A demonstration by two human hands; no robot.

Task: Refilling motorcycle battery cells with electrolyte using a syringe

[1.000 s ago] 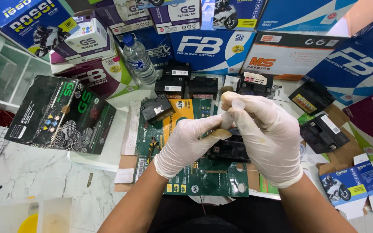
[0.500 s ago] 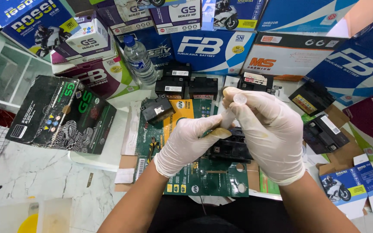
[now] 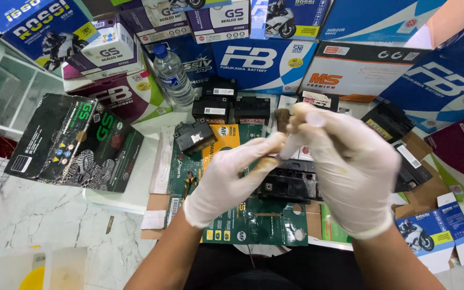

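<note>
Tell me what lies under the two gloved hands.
Beneath the left hand and right hand sits a black box-shaped battery on a flattened green cardboard sheet. The hands cover most of the battery's top, so its terminals cannot be seen.

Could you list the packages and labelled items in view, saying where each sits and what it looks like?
Black and green carton: left, lying tilted on the table.
Blue boxes: back row, rectangular, white lettering.
White and black box: back right, orange mark.
Maroon and green box: back left.
Clear water bottle: upright, blue cap and label.
Small black batteries: centre back, white stickers.
Small blue box: lower right, motorcycle picture.
</note>
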